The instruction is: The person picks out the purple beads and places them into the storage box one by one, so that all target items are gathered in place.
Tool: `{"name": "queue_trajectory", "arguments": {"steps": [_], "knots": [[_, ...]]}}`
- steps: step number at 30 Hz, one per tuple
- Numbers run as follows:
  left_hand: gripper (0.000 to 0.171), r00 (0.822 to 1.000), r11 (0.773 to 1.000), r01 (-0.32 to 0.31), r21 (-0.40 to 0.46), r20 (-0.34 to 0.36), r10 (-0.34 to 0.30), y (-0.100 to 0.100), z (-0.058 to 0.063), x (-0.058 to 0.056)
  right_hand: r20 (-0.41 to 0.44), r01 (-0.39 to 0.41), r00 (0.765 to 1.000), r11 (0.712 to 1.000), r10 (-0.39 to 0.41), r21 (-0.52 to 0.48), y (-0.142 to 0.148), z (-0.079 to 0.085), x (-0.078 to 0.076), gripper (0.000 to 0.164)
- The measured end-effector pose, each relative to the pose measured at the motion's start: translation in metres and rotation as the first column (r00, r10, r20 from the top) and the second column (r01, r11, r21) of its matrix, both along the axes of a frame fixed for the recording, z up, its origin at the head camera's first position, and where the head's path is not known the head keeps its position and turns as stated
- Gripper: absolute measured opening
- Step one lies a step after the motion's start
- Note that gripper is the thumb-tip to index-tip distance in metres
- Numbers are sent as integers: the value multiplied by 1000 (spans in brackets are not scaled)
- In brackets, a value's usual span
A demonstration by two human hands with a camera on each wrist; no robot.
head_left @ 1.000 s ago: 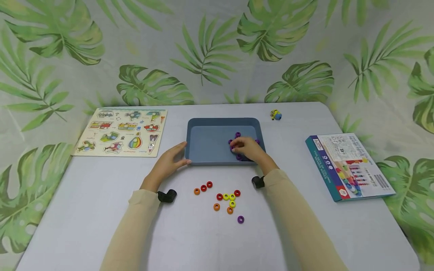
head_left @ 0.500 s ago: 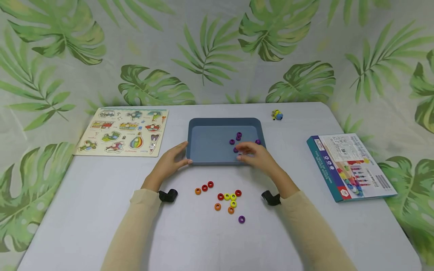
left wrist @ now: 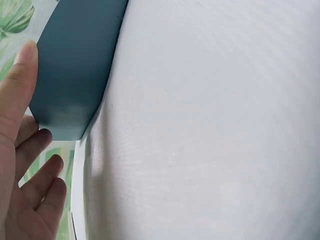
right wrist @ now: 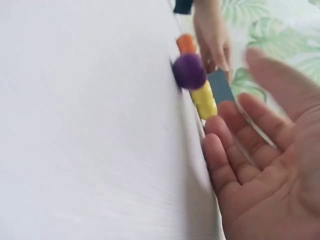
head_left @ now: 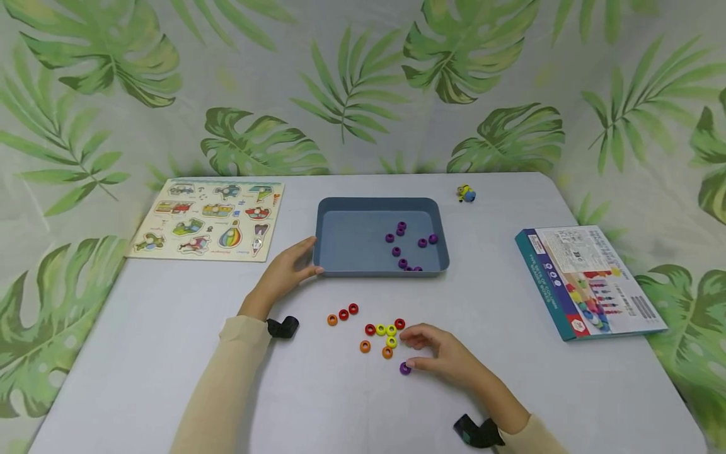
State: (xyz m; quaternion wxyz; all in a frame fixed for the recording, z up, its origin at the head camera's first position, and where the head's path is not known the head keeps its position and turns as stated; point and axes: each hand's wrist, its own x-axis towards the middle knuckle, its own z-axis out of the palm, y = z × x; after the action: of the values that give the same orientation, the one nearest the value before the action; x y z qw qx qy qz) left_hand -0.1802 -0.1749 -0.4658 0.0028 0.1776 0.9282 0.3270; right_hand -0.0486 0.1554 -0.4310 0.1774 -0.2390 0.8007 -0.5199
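A blue-grey tray [head_left: 351, 243] holds several purple beads [head_left: 396, 251] in its right half. My left hand [head_left: 286, 275] rests at the tray's near left corner. Its thumb touches the near edge and its fingers lie along the left side. In the left wrist view the thumb [left wrist: 24, 75] is against the tray wall [left wrist: 75, 75]. Over the table in front of the tray, my right hand [head_left: 445, 356] has its fingers and thumb spread, with nothing held. One purple bead [head_left: 405, 369] sits at its thumb tip; the right wrist view shows that bead [right wrist: 190, 71] beyond the open palm.
Red, yellow and orange beads [head_left: 365, 346] lie loose left of my right hand. A wooden picture puzzle board [head_left: 207, 221] is at the back left, a small yellow-and-blue figure [head_left: 466, 193] at the back right. A boxed bead set [head_left: 590, 280] lies at the right.
My right hand has left the tray and come toward me to the loose purple bead, uncovering the purple beads in the tray. The left hand stays at the tray corner.
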Motion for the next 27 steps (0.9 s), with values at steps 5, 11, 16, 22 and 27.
{"name": "queue_trajectory", "arguments": {"steps": [5,11,16,22,27], "knots": [[76,1000,1000,6,1,0,-6,1,1,0,-95,-17,995,996,26,89,4,-10,13,34],[75,1000,1000,-2,-6,11,2,2,1,0,-287,-67,953,993,93,98,3,-14,16,22],[76,1000,1000,-3,-4,13,3,3,0,0,-205,-52,977,996,67,75,1,-6,12,18],[76,1000,1000,-3,1,13,3,2,-1,0,-193,63,979,998,-63,-8,4,19,-13,19],[76,1000,1000,-8,1,18,8,1,-1,0,-233,171,954,981,-189,-94,6,32,-60,20]]}}
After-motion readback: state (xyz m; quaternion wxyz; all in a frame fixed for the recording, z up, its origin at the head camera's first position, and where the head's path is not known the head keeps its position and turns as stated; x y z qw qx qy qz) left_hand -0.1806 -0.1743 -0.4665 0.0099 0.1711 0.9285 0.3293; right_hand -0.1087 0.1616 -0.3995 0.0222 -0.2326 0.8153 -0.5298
